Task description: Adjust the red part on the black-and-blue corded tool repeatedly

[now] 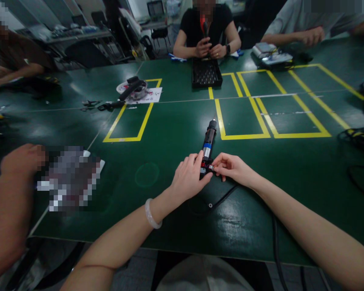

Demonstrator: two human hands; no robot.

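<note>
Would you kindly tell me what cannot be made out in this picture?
Head view:
Tool: its near end, partly hidden by the left hand.
Small part: its full shape, covered by the right hand.
Object at left: its detail, masked by pixelation.
Cables: their continuation, cut off by the right edge.

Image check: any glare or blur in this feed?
Head view: pale glare on the green table below the right hand in frame; head view: the co-worker's arm at left looks blurred; head view: the left hand and tool read fairly clearly, but detail between the hands is too small to tell.
</note>
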